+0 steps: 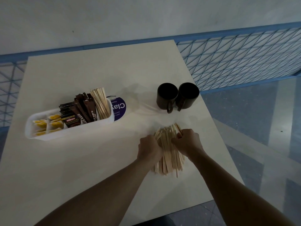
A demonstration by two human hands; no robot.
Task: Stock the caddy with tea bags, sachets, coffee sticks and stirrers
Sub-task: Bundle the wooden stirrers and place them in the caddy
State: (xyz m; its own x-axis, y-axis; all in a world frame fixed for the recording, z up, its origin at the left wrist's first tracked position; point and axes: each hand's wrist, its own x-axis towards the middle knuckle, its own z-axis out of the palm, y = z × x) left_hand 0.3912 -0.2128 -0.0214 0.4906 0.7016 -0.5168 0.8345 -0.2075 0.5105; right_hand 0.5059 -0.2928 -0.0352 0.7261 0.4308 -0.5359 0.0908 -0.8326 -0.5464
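Note:
A white oblong caddy (40, 136) lies on the table's left half. It holds yellow tea bags (48, 123) at its left end, dark coffee sachets and sticks (79, 111) in the middle, and upright wooden stirrers (101, 103) at its right end. A loose pile of wooden stirrers (169, 152) lies on the table near the right edge. My left hand (149, 148) presses against the pile's left side and my right hand (187, 142) against its right side, both with fingers curled around the sticks.
Two dark mugs (177, 97) stand side by side behind the pile, handles toward me. A purple and white packet (119, 108) lies just right of the caddy. The table's right edge (216, 136) runs close to my right hand. A blue mesh railing (244, 59) stands beyond.

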